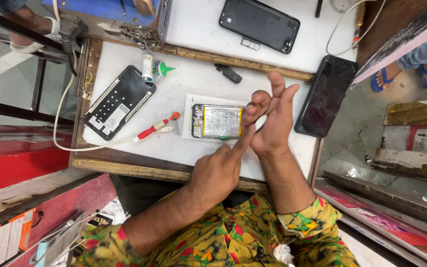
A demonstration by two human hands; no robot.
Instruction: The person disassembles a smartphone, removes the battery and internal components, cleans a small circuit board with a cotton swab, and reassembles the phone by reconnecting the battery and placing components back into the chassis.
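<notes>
Sleeves: yellow patterned sleeves [233, 237] with red and green marks fill the near edge of the view, both forearms reaching up from them over the desk [184, 148].
Left hand: the left hand [218, 170] sits at the near edge of the desk, its grip curled shut with only the forefinger stretched out; the fingertip touches the right hand near the lower right corner of the opened phone. It holds nothing that can be seen.
Right hand: the right hand [273, 118] stands on edge just right of the opened phone, its grip loose and open, fingers raised and spread; whether something small is pinched at the thumb cannot be told.
Opened phone: the opened phone [218, 121], back off and silver battery showing, lies flat on a white pad [188, 118] in the middle of the desk, touching the right hand's fingers.
Screwdriver: a red and white screwdriver [156, 128] lies just left of the pad.
Back frame: a black phone frame [119, 103] lies tilted further left.
Dark phone: a black phone [326, 96], screen up, lies right of the right hand.
Glue bottle: a small bottle with a green cap [155, 69] lies beyond the frame.
Far phone: a black back cover [259, 24] rests at the far end.
</notes>
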